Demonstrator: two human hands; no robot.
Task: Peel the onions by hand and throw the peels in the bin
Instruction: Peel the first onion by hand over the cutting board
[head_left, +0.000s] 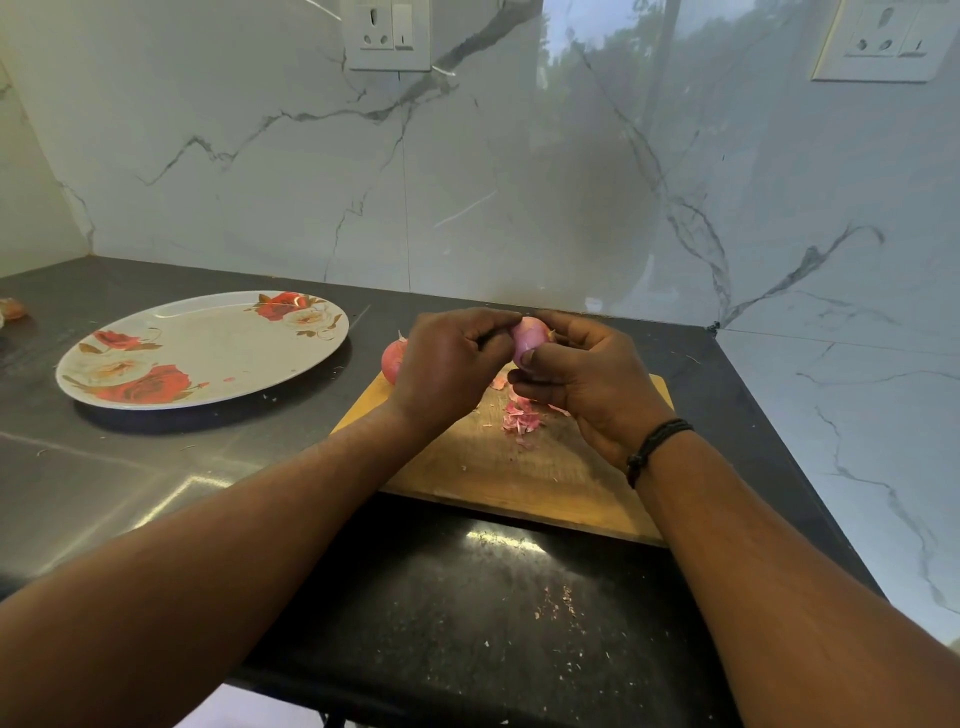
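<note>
You are holding a pink onion (527, 340) over the chopping board (530, 467), left hand (447, 369) fingers pinching its top, right hand (587, 384) fingers curling round it, peels (519, 415) lying below.

Bare forearms; blk cord bracelet (655, 446) on R wrist

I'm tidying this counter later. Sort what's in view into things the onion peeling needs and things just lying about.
Part of the job:
- onion held by the left hand and right hand
- second onion behind the left hand
- loose peels
- wooden cutting board

Just lying about:
- flowered plate, nothing on it
- wall sockets
- small reddish thing at far left, unclear
</note>
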